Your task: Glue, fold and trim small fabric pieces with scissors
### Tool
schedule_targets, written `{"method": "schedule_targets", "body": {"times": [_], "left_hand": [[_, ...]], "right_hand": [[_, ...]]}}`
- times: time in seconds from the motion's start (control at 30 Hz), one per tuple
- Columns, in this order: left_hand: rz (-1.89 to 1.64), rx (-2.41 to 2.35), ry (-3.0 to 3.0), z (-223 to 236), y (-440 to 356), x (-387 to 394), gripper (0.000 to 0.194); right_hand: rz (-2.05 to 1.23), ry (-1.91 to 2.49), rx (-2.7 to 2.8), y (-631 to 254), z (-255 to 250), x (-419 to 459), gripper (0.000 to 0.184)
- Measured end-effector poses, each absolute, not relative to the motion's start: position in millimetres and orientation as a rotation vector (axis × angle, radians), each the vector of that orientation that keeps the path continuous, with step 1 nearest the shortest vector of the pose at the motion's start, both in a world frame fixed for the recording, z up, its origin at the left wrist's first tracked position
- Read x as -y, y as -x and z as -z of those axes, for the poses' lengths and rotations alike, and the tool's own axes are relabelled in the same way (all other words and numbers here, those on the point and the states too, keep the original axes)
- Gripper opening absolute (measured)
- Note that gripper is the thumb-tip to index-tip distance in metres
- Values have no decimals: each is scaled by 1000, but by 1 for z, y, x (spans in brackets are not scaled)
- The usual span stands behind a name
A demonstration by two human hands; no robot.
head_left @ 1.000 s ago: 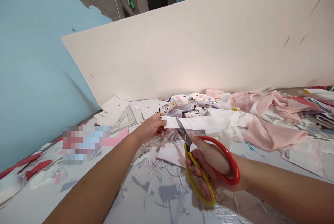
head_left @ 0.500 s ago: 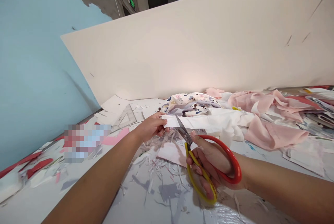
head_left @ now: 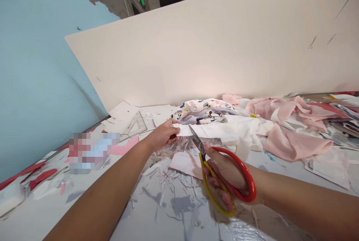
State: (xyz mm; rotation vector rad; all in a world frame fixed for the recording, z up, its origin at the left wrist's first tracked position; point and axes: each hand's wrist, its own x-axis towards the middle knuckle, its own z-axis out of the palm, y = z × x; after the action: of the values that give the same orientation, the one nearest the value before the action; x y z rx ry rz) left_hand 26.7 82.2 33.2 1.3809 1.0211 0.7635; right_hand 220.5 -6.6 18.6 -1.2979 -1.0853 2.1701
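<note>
My left hand [head_left: 162, 135] pinches the left end of a white fabric strip [head_left: 224, 130] and holds it stretched above the table. My right hand [head_left: 224, 173] is closed round the red and yellow handles of a pair of scissors [head_left: 246, 181]. The scissor blades [head_left: 195, 139] cross the strip's lower edge just right of my left fingers. Several thin white slivers [head_left: 174, 181] lie on the table under both hands.
A pile of floral fabric [head_left: 204, 110] and pink cloth [head_left: 291, 136] lies behind and to the right. A clear set square [head_left: 136, 125] and white sheets rest at the back left. A tall cream board [head_left: 213, 54] stands along the table's far edge.
The yellow handle has closed in toward the red one, and my right hand has shifted slightly lower. My left hand keeps its pinch on the strip.
</note>
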Motion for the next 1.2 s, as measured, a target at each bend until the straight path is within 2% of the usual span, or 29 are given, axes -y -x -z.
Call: {"method": "schedule_targets", "body": {"times": [0.57,0.8,1.2], "left_hand": [[-797,-1063,-1364,-35,-22,-83,33],[-805,-1042,-1317,-43,-28,-76,33],[-761,-979,-1350,-41,-31,-73,32]], "right_hand": [[-2084,1303,1019,-217,-13,11,51],[-2189,1242,974,-220,-25,12,68],[-2174,1255,899,-222,-31,10,64]]}}
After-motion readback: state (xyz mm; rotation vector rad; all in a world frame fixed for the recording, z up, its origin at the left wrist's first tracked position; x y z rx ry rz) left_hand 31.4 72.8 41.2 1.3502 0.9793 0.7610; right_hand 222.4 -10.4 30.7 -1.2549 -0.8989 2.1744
